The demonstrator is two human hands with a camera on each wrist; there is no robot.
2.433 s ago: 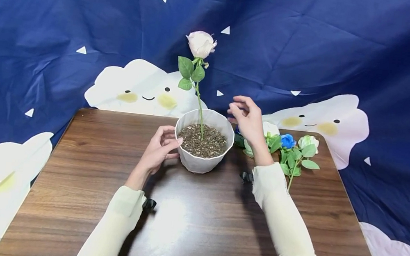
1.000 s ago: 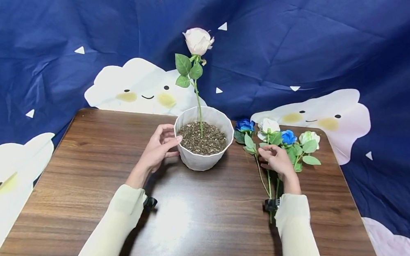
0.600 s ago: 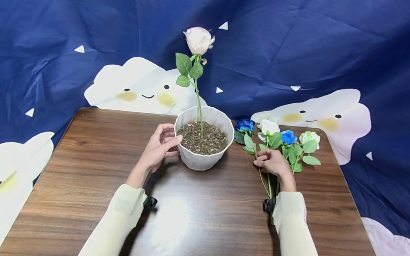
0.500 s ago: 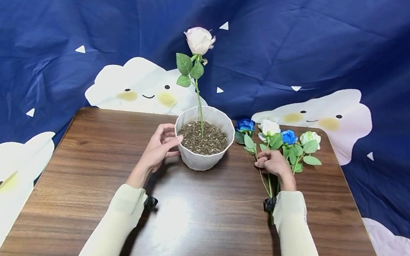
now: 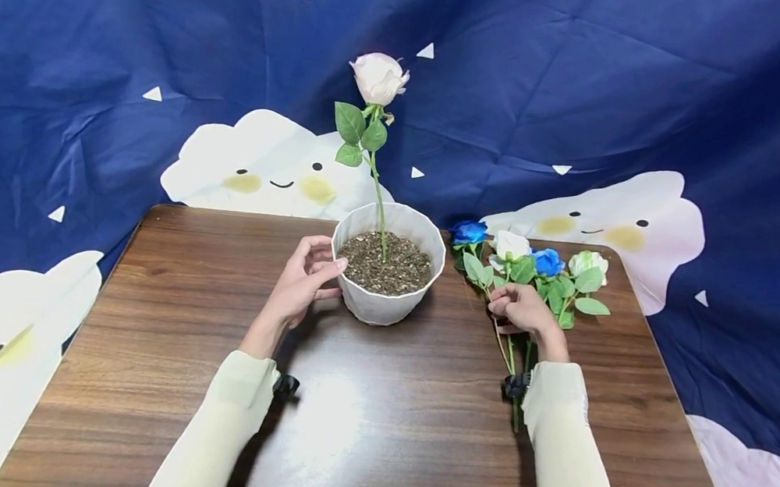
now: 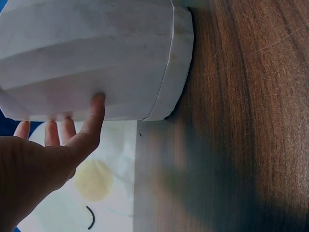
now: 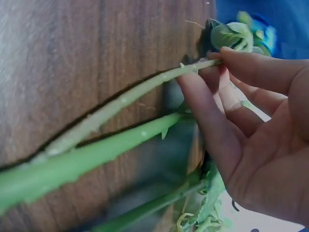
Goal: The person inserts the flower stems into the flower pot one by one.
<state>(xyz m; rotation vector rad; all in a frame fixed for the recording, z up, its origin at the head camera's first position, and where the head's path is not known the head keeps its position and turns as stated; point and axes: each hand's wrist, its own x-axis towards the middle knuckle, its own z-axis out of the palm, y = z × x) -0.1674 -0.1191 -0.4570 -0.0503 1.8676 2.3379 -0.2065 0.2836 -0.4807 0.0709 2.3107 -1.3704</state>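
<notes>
My left hand rests against the side of a white faceted flowerpot, thumb near the rim. In the left wrist view its fingertips touch the pot's wall. A pale pink rose stands upright in the pot's dark soil. Over the flowers at right, my right hand pinches the thin stem of a blue rose between thumb and finger. The bloom lies at the table's back edge. Thicker green stems run beside the pinched one in the right wrist view.
To the right of the held blue rose lie a white rose, another blue rose and a greenish-white rose on the brown wooden table. A dark blue curtain with printed clouds hangs close behind.
My right hand has come down from beside the pot to the flowers and taken the left blue rose's stem. Its bloom has just shifted slightly upward. The left hand stays at the pot.
</notes>
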